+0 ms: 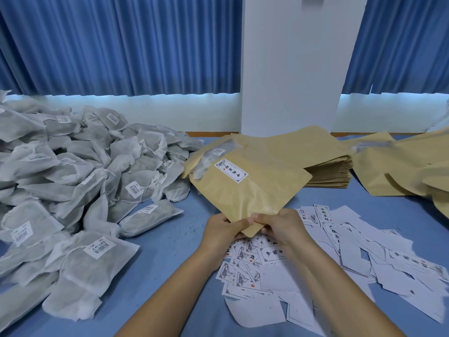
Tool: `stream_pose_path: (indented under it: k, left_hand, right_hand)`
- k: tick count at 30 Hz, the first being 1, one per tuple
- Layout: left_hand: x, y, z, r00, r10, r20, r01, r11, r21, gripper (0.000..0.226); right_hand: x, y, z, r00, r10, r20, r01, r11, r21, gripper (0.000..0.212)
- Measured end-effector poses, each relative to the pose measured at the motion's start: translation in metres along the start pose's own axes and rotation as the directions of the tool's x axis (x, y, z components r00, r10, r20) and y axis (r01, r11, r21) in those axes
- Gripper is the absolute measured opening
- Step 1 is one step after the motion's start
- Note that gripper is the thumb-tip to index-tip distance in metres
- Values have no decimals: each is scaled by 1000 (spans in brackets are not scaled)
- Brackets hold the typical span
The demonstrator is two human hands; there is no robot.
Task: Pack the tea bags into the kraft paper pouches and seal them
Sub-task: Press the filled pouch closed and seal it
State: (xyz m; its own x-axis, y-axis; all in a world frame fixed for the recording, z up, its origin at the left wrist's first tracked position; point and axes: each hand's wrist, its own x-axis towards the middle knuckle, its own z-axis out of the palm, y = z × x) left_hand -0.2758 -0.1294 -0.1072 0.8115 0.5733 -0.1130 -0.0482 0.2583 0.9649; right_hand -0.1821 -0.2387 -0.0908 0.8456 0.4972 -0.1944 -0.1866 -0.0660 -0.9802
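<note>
While the head view looks down, the left hand (224, 229) and right hand (279, 227) both pinch the near corner of the labelled kraft pouch (245, 190), fingers curled on the paper. It slants away over the blue table (170, 239), beside the tea bag heap (73, 178). One tea bag (209, 159) pokes from its far mouth; I'd tuck that fully inside before pressing the seal.

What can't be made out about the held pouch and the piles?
Head view:
kraft pouch: near edge hidden by left hand and right hand; sealed or not, unclear.
label: print too small.
tea bag pile: cut off at left edge.
loose pouches: blurred, cut by right edge.
</note>
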Motion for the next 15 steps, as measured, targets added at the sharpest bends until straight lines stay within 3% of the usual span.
stream_pose_path:
  k: [4, 10, 12, 15]
  left_hand:
    - [1, 3, -3, 999, -37, 35, 36, 999, 28, 27]
    - [3, 13, 0, 995, -93, 38, 96, 990, -102, 33]
    - [2, 16, -1, 991, -130, 39, 134, 980, -145, 34]
    - [2, 18, -1, 986, -156, 51, 163, 973, -165, 33]
  right_hand:
    - [-1, -2, 0, 997, 16, 71, -21, 997, 70, 17]
    - [0, -5, 1, 996, -22, -87, 40, 976, 213, 12]
    - [-2, -5, 2, 999, -4, -43, 13, 978, 206, 13]
    - [0, -5, 4, 1000, 13, 2, -13, 933, 360, 14]
